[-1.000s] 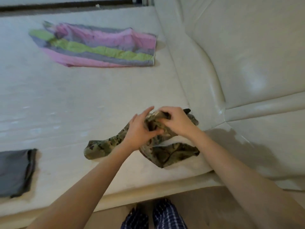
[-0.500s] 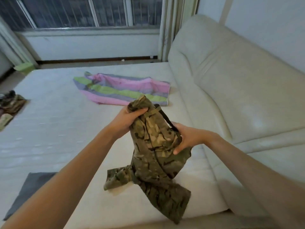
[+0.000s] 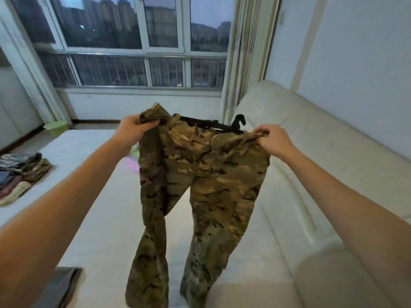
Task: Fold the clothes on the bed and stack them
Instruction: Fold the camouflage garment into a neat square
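On my feed, a wide window (image 3: 133, 41) fills the upper left of the frame, with dim tower blocks beyond it and a pale curtain (image 3: 244, 52) hanging at its right edge. Below it a white bed (image 3: 100, 218) runs from the centre down to the bottom edge, and a cream padded headboard (image 3: 333, 163) slopes along the right side. In the centre I see the camouflage trousers (image 3: 206, 185), held up in the air over the bed by the waistband. Both legs hang down and their cuffs are cut off by the bottom of the frame, so I cannot tell whether they touch the mattress. At the left edge a stack of folded clothes (image 3: 20, 174) sits on the bed, partly out of frame. A grey garment (image 3: 64, 285) lies in the lower left corner, mostly hidden by the forearm. The left hand (image 3: 133, 132) clenches the bunched left corner of the waistband. The right hand (image 3: 273, 138) pinches the right corner between its fingertips and thumb. A black belt (image 3: 206, 123) runs along the back of the waist, its end sticking up near the right hand. A green bin (image 3: 56, 127) stands on the floor beyond the bed, left of centre. A pink and green cloth (image 3: 133, 163) peeks out behind the left trouser leg, and most of it is hidden.
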